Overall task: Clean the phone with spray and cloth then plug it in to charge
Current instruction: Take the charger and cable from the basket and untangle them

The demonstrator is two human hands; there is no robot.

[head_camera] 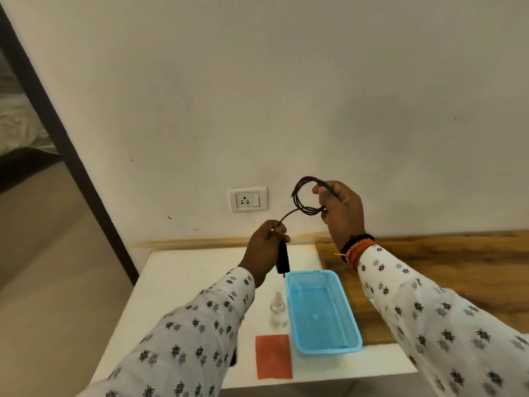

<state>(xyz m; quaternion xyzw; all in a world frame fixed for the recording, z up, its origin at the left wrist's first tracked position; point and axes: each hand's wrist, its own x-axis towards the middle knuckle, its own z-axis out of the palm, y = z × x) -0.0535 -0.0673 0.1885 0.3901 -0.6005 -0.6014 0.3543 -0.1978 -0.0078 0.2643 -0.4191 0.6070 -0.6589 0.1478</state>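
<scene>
1. Black charger plug (282, 257) is hanging down from the left hand (264, 249), whose fingers are curling closed around the top of it and the start of the cable; the plug's pins are pointing down, just above the far left corner of the basket.
2. Dark cable (305, 196) is running up from the left hand and looping into a small coil; the right hand (342, 213) is pinching that coil between thumb and fingers, held up in front of the wall.
3. Wall socket (248, 199), white with a switch beside it, is sitting on the wall just left of the coil, above the table's far edge.
4. Blue mesh basket (347, 305) is resting along the right edge of the white table (186, 282), partly over the wooden surface (443, 267) beside it.
5. Clear spray bottle (277, 309) is standing upright just left of the basket, touching or nearly so; cannot tell which.
6. Orange cloth (273, 356) is lying flat near the table's near edge, in front of the bottle.
7. Phone: a dark sliver at the left sleeve (200, 325) is showing near the cloth, too hidden to identify.
8. Threads and bands (357, 247) are circling the right wrist.
</scene>
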